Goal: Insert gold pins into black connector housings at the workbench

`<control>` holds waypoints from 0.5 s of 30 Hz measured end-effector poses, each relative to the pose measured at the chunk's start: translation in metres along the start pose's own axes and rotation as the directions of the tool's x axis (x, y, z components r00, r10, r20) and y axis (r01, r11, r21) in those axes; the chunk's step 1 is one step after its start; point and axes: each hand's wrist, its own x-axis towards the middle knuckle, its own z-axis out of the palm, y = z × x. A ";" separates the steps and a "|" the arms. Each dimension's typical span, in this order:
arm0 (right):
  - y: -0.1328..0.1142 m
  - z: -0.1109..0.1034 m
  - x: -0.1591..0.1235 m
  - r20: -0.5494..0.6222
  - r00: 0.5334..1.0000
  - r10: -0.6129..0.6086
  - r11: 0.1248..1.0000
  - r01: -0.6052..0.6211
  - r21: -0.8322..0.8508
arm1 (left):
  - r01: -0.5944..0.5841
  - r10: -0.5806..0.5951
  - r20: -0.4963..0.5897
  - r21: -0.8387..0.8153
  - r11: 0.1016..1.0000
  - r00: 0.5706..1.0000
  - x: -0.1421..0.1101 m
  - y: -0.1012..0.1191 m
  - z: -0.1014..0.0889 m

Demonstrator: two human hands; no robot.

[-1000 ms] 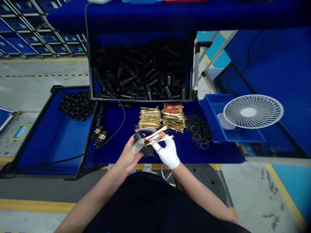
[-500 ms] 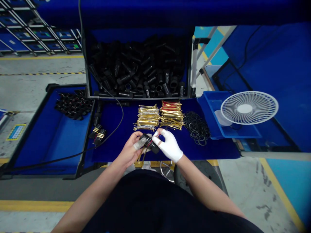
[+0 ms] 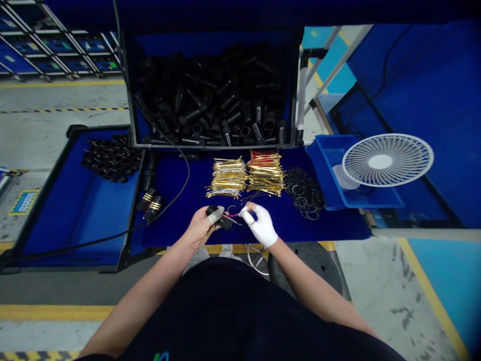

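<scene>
head view: the left hand point(image 3: 199, 226) is curled shut around a black connector point(image 3: 218, 215), the gloved right hand point(image 3: 261, 226) pinches its thin wires point(image 3: 235, 214), both just below the gold-tipped wire bundles point(image 3: 228, 178).

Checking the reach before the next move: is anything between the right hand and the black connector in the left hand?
Nothing solid. Only thin red and gold wires cross the small gap between the right hand and the black connector, which the left hand holds.
</scene>
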 end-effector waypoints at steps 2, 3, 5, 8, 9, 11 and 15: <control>-0.010 0.002 0.005 -0.213 0.966 0.146 0.940 -0.068 0.336 | -0.028 0.030 -0.053 0.023 0.999 0.998 0.005 -0.007 -0.004; -0.017 0.005 0.009 -0.258 0.946 0.196 0.869 -0.045 0.493 | -0.041 0.043 -0.071 0.034 0.999 0.997 0.007 -0.011 -0.005; -0.029 0.014 0.015 -0.265 0.938 0.225 0.719 0.024 0.694 | -0.056 0.060 -0.084 0.054 0.997 0.995 0.010 -0.018 -0.005; -0.028 0.033 0.019 -0.223 0.949 0.223 0.623 0.037 0.781 | -0.057 0.064 -0.083 0.087 0.995 0.994 0.014 -0.024 -0.003; -0.023 0.041 0.019 -0.214 0.951 0.225 0.617 0.031 0.787 | -0.053 0.061 -0.082 0.101 0.994 0.995 0.015 -0.025 -0.003; -0.009 0.054 0.017 -0.193 0.957 0.218 0.631 0.012 0.776 | -0.045 0.056 -0.083 0.125 0.991 0.995 0.020 -0.026 -0.005; 0.009 0.068 0.019 -0.089 0.984 0.156 0.735 -0.055 0.676 | -0.028 0.043 -0.102 0.144 0.989 0.994 0.027 -0.028 -0.010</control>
